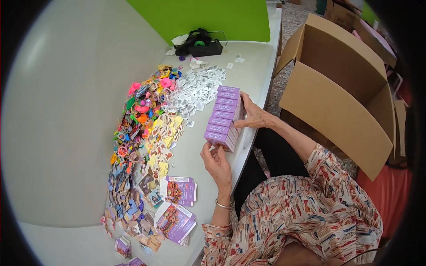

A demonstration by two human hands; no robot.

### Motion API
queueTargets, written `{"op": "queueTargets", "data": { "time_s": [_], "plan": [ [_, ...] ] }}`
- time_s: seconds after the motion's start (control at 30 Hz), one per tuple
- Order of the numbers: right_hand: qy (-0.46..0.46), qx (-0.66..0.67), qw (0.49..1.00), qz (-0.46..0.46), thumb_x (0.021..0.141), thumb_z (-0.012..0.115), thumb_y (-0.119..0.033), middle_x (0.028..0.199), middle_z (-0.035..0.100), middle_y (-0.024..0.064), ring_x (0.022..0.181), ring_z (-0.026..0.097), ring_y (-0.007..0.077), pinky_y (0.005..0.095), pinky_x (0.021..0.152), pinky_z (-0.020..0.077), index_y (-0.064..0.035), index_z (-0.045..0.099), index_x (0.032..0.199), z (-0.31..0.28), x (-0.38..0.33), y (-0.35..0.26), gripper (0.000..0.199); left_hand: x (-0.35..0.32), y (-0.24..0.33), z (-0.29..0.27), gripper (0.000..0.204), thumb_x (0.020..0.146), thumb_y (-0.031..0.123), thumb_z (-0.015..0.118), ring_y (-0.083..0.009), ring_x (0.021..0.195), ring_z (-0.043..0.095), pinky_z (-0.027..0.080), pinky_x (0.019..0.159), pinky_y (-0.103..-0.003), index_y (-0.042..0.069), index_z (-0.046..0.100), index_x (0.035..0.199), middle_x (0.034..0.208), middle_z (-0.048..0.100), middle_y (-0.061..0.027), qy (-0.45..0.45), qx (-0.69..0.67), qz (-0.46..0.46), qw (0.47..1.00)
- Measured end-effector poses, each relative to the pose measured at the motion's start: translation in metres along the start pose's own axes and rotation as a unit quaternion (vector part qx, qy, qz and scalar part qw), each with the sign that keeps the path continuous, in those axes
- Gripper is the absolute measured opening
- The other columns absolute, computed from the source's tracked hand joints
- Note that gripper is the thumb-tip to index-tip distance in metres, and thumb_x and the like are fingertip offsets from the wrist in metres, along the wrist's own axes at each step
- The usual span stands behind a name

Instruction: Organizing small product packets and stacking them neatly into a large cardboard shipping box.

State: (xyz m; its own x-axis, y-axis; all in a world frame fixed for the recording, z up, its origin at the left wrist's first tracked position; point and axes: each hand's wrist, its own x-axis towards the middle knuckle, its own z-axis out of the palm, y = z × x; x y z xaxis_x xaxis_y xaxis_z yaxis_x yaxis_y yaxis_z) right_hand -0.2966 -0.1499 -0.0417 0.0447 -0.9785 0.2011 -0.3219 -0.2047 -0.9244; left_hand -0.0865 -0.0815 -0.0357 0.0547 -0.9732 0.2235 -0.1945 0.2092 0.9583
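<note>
A row of several small purple boxes stands on the table near its right edge, packed side by side. My left hand grips the near end of the row, its fingertips against the last box. Along the row's right side my right hand presses, with fingers toward the far end and the thumb lower down. Just left of the boxes lies a heap of small white printed slips. Flattened purple cartons and another purple carton lie closer to me, left of my left forearm.
Colourful small toys, yellow cards and small packets pile along the table's left. A black tape dispenser stands by the green panel. On the right is a large open cardboard box. Another small purple box stands lower left.
</note>
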Motion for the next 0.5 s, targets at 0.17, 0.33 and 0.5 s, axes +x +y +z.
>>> {"op": "queueTargets", "data": {
  "time_s": [0.17,0.33,0.5],
  "plan": [
    [0.028,-0.116,0.993,-0.018,0.056,0.079,-0.064,0.139,0.031,0.0320,0.133,0.030,0.0410,0.0445,0.112,0.0255,0.0104,0.013,0.141,0.005,-0.017,-0.004,0.130,-0.003,0.001,-0.007,0.039,0.090,0.000,0.054,-0.0224,0.093,0.059,0.049,0.079,-0.032,-0.005,0.043,0.127,0.113,0.048,-0.0155,-0.012,0.065,0.029,0.997],
    [0.042,-0.139,0.989,0.023,0.058,0.078,-0.063,0.130,0.040,0.0337,0.124,0.042,0.0417,0.0442,0.108,0.0324,0.0126,0.024,0.135,0.004,-0.012,-0.009,0.121,0.000,-0.003,-0.005,0.040,0.091,0.001,0.055,-0.0190,0.092,0.056,0.048,0.078,-0.030,-0.005,0.043,0.128,0.118,0.050,-0.0132,-0.006,0.044,0.042,0.998],
    [0.066,-0.157,0.985,-0.012,0.065,0.080,-0.055,0.127,0.042,0.0289,0.120,0.043,0.0371,0.0417,0.102,0.0369,0.0096,0.028,0.135,-0.034,-0.034,-0.044,0.109,0.000,0.025,0.005,0.042,0.092,0.000,0.050,-0.0213,0.101,0.054,0.045,0.086,-0.032,-0.006,0.040,0.132,0.122,0.048,-0.0153,-0.053,0.038,0.023,0.998]
  ]
}}
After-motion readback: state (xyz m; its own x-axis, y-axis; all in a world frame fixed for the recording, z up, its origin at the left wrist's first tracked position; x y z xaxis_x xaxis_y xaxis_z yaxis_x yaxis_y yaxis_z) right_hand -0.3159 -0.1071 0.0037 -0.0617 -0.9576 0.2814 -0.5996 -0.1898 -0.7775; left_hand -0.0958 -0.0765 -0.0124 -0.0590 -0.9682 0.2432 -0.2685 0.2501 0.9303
